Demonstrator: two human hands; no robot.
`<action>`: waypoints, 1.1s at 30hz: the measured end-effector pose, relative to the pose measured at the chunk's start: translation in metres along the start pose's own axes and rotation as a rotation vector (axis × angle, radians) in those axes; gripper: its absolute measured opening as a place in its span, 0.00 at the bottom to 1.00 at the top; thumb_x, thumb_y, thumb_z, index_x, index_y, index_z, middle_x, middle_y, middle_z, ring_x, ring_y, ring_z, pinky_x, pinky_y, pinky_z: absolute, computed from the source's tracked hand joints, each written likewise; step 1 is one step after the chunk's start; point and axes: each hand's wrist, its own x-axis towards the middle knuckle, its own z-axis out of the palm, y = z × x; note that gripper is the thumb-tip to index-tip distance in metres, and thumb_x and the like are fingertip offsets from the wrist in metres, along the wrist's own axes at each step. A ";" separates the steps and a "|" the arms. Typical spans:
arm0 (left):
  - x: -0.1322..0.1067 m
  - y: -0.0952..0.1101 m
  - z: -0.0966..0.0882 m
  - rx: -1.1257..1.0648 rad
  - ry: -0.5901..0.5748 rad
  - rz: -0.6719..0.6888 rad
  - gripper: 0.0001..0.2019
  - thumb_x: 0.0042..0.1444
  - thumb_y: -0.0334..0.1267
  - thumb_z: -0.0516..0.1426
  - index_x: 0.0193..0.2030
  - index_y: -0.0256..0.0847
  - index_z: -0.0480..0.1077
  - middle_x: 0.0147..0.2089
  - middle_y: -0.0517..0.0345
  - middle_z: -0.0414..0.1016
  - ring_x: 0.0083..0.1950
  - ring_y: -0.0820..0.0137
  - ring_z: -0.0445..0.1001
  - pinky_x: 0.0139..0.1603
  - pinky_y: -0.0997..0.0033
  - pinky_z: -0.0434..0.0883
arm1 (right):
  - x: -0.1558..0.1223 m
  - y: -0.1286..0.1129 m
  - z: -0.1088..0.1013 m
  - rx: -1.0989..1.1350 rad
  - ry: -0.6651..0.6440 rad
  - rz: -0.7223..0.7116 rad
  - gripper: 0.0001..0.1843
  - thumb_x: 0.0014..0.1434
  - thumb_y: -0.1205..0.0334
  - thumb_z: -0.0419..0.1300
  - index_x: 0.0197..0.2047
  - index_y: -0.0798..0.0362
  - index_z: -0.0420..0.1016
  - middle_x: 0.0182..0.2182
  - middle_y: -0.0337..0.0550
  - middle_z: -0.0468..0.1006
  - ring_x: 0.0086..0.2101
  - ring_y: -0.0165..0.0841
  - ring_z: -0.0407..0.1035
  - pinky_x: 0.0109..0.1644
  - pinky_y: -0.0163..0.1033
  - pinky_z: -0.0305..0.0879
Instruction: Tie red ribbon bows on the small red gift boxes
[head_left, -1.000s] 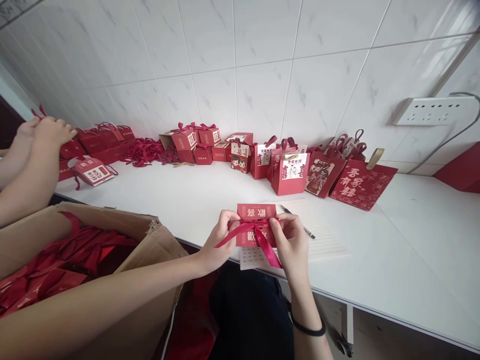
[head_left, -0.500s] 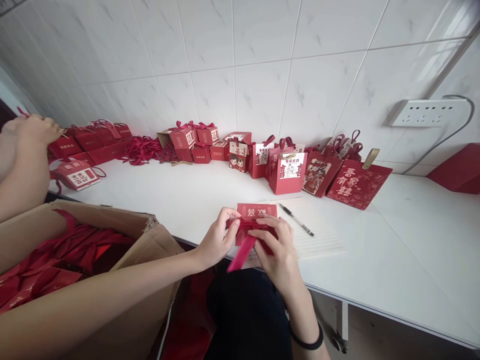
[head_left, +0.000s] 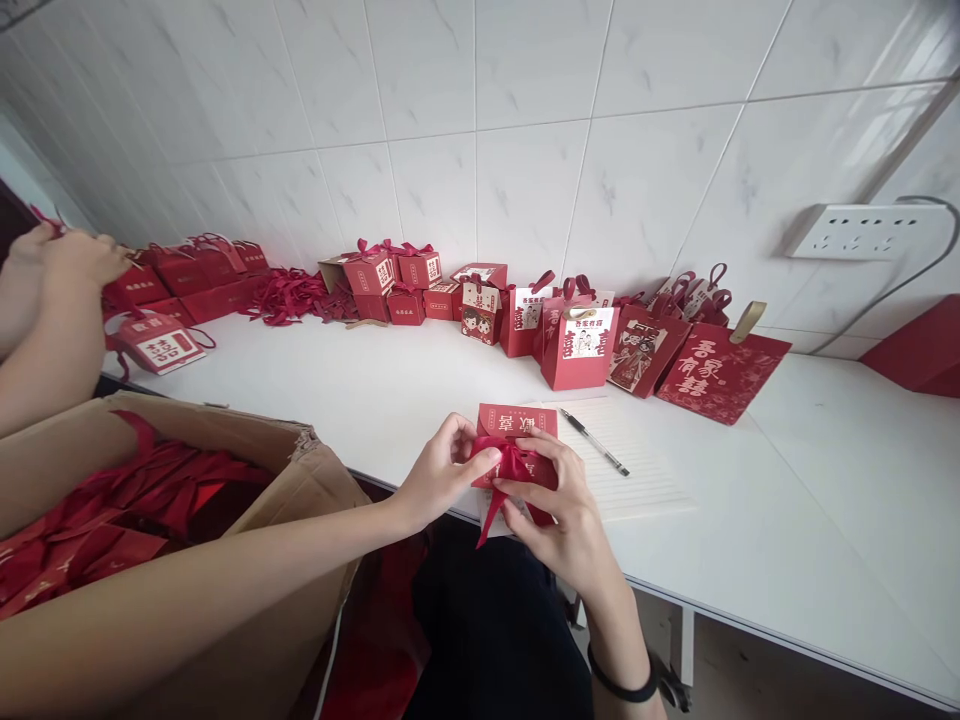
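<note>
A small red gift box (head_left: 517, 418) with white characters lies in front of me at the table's near edge. Across its middle runs a dark red ribbon (head_left: 512, 460), looped into a bow shape, with one tail hanging toward me. My left hand (head_left: 442, 470) pinches the ribbon's left loop between thumb and fingers. From the right, my right hand (head_left: 559, 500) has its fingers closed about the ribbon near the knot; the fingertips partly cover the box. A lined paper sheet (head_left: 645, 470) lies beside the box, and a black pen (head_left: 595, 441) rests on it.
An open carton (head_left: 300, 470) full of red ribboned pieces stands at my left. Red boxes (head_left: 371, 272), loose ribbons (head_left: 289, 297) and gift bags (head_left: 577, 345) line the wall. A co-worker's hands (head_left: 71, 262) are at far left. A power strip (head_left: 870, 232) hangs at right.
The ribbon has gone from a flat band with a broad tail to a fuller bow shape. My left thumb has moved right onto it, and the tail now hangs narrower.
</note>
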 end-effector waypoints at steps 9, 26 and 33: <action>-0.004 0.006 0.003 0.102 -0.027 0.055 0.13 0.51 0.46 0.58 0.37 0.41 0.62 0.37 0.60 0.70 0.41 0.69 0.70 0.41 0.70 0.67 | 0.000 -0.002 -0.004 0.059 -0.057 0.011 0.08 0.57 0.59 0.61 0.40 0.48 0.79 0.57 0.48 0.64 0.59 0.49 0.54 0.58 0.62 0.57; 0.003 0.006 -0.002 0.332 -0.021 0.221 0.10 0.56 0.39 0.53 0.26 0.41 0.59 0.29 0.63 0.61 0.32 0.73 0.62 0.36 0.72 0.62 | -0.014 0.015 -0.019 0.145 -0.174 0.317 0.49 0.55 0.61 0.62 0.69 0.43 0.34 0.66 0.47 0.43 0.65 0.43 0.41 0.64 0.54 0.53; 0.003 0.004 -0.003 0.297 -0.065 0.295 0.09 0.54 0.35 0.54 0.25 0.41 0.58 0.30 0.63 0.58 0.33 0.73 0.62 0.38 0.72 0.63 | -0.012 0.033 -0.019 0.236 -0.180 0.383 0.53 0.51 0.63 0.63 0.69 0.43 0.30 0.68 0.47 0.36 0.65 0.45 0.39 0.63 0.55 0.54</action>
